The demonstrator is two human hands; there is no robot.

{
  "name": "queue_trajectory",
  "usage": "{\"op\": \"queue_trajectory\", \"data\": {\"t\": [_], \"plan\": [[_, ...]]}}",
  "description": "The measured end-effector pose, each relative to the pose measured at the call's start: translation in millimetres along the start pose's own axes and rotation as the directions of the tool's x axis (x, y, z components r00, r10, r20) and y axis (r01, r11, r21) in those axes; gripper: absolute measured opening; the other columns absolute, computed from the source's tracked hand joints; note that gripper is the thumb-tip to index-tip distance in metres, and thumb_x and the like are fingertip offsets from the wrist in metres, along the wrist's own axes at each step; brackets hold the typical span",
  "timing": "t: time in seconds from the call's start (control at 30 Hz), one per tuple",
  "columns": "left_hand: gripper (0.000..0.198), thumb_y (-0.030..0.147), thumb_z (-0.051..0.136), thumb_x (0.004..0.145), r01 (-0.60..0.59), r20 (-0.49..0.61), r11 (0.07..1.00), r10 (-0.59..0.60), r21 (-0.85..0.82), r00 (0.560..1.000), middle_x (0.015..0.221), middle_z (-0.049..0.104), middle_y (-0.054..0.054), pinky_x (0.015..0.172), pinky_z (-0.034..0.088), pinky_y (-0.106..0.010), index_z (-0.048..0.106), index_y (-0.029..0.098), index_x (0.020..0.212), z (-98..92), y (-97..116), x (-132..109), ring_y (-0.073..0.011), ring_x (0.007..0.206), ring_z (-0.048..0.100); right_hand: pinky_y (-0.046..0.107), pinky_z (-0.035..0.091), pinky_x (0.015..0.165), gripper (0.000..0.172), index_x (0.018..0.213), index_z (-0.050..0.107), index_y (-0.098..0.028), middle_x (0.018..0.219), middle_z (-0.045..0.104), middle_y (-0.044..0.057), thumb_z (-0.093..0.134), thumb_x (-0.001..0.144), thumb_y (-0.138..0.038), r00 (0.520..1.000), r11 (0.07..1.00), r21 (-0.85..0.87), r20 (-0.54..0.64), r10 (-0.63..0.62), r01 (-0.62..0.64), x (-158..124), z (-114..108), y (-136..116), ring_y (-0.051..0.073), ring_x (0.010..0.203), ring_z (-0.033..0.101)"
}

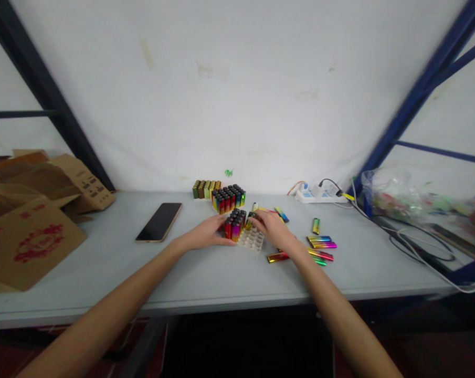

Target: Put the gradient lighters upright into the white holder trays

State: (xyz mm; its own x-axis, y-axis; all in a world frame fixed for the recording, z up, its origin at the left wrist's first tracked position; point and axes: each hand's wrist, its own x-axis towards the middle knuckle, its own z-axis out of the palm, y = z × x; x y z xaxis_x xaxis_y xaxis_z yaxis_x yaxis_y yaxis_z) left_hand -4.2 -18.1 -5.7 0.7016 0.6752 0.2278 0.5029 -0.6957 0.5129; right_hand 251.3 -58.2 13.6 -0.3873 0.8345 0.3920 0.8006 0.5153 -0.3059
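A white slotted tray (253, 240) sits mid-table, its left part filled with upright colourful lighters (234, 224). My left hand (206, 234) rests against the tray's left side, fingers curled on it. My right hand (269, 227) is above the tray's right side, fingers closed on a lighter (251, 216) at the slots. Loose lighters (320, 243) lie to the right of my right wrist.
A full tray of lighters (228, 198) and a row of green-yellow ones (206, 189) stand behind. A phone (159, 222) lies at left, cardboard boxes (32, 220) far left. A power strip (315, 196), cables and a plastic bag (402, 201) are at right.
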Motion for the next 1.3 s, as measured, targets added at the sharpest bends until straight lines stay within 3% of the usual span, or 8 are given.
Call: {"op": "queue_trajectory", "data": {"t": [0.43, 0.63, 0.77, 0.83, 0.93, 1.1, 1.2, 1.3], "plan": [[0.075, 0.059, 0.082, 0.076, 0.032, 0.012, 0.999, -0.032, 0.017, 0.999, 0.141, 0.063, -0.015, 0.114, 0.043, -0.044, 0.062, 0.017, 0.134, -1.1, 5, -1, -0.0348, 0.128, 0.059, 0.03, 0.044, 0.077, 0.02, 0.092, 0.063, -0.016, 0.089, 0.07, 0.01, 0.055, 0.105, -0.029, 0.997, 0.998, -0.058, 0.075, 0.021, -0.016, 0, 8, 5, 0.021, 0.084, 0.064], [0.078, 0.064, 0.079, 0.077, 0.052, 0.023, 0.998, -0.053, 0.043, 0.998, 0.138, 0.064, -0.017, 0.115, 0.042, -0.046, 0.06, 0.017, 0.136, -0.3, 0, -1, -0.0359, 0.129, 0.058, 0.03, 0.05, 0.077, 0.015, 0.108, 0.07, -0.017, 0.097, 0.075, 0.008, 0.065, 0.097, -0.027, 0.982, 0.977, 0.211, 0.182, -0.053, 0.014, -7, -23, 30, 0.019, 0.083, 0.068], [0.081, 0.069, 0.078, 0.075, 0.072, 0.022, 0.996, -0.073, 0.055, 0.997, 0.136, 0.065, -0.017, 0.113, 0.043, -0.046, 0.061, 0.016, 0.134, -0.3, -1, -2, -0.0376, 0.128, 0.058, 0.03, 0.051, 0.083, 0.02, 0.113, 0.072, -0.018, 0.102, 0.078, 0.009, 0.06, 0.099, -0.027, 0.981, 0.984, 0.051, 0.105, 0.162, -0.168, -15, -48, 70, 0.021, 0.09, 0.071], [0.08, 0.07, 0.077, 0.075, 0.072, 0.021, 0.996, -0.074, 0.053, 0.997, 0.135, 0.065, -0.017, 0.111, 0.045, -0.046, 0.062, 0.016, 0.132, -0.5, -2, -2, -0.0378, 0.126, 0.059, 0.03, 0.051, 0.083, 0.023, 0.113, 0.072, -0.014, 0.101, 0.078, 0.013, 0.058, 0.1, -0.027, 0.939, 0.938, -0.078, 0.044, 0.341, -0.337, -24, -60, 92, 0.023, 0.091, 0.072], [0.08, 0.071, 0.076, 0.076, 0.072, 0.019, 0.995, -0.073, 0.063, 0.997, 0.135, 0.065, -0.018, 0.11, 0.045, -0.046, 0.061, 0.016, 0.132, -0.6, -2, -2, -0.0372, 0.124, 0.06, 0.035, 0.05, 0.087, 0.029, 0.115, 0.073, -0.01, 0.108, 0.077, 0.021, 0.06, 0.098, -0.03, 0.793, 0.751, -0.292, -0.044, 0.608, -0.592, -42, -75, 122, 0.029, 0.102, 0.072], [0.079, 0.069, 0.074, 0.078, 0.079, 0.05, 0.991, -0.085, 0.107, 0.995, 0.139, 0.063, -0.019, 0.112, 0.043, -0.047, 0.06, 0.015, 0.134, -0.3, -3, -1, -0.0374, 0.126, 0.058, 0.037, 0.051, 0.086, 0.054, 0.132, 0.065, -0.008, 0.122, 0.073, 0.024, 0.07, 0.09, -0.043, 0.634, 0.6, -0.34, 0.014, 0.773, -0.724, -61, -81, 151, 0.033, 0.112, 0.07], [0.078, 0.07, 0.074, 0.078, 0.085, 0.051, 0.99, -0.091, 0.112, 0.995, 0.138, 0.063, -0.018, 0.112, 0.044, -0.046, 0.061, 0.015, 0.133, -0.3, -3, -1, -0.0374, 0.126, 0.059, 0.034, 0.052, 0.085, 0.052, 0.131, 0.066, -0.009, 0.118, 0.075, 0.02, 0.074, 0.086, -0.032, 0.664, 0.655, -0.278, 0.074, 0.744, -0.703, -57, -76, 150, 0.03, 0.106, 0.072], [0.079, 0.069, 0.075, 0.077, 0.093, 0.042, 0.991, -0.097, 0.098, 0.994, 0.139, 0.063, -0.019, 0.113, 0.043, -0.047, 0.061, 0.014, 0.133, -0.4, -3, -1, -0.0383, 0.127, 0.058, 0.032, 0.052, 0.084, 0.029, 0.113, 0.073, -0.013, 0.107, 0.078, 0.015, 0.071, 0.087, -0.026, 0.792, 0.802, -0.123, 0.125, 0.597, -0.585, -49, -75, 139, 0.026, 0.096, 0.073]]}}
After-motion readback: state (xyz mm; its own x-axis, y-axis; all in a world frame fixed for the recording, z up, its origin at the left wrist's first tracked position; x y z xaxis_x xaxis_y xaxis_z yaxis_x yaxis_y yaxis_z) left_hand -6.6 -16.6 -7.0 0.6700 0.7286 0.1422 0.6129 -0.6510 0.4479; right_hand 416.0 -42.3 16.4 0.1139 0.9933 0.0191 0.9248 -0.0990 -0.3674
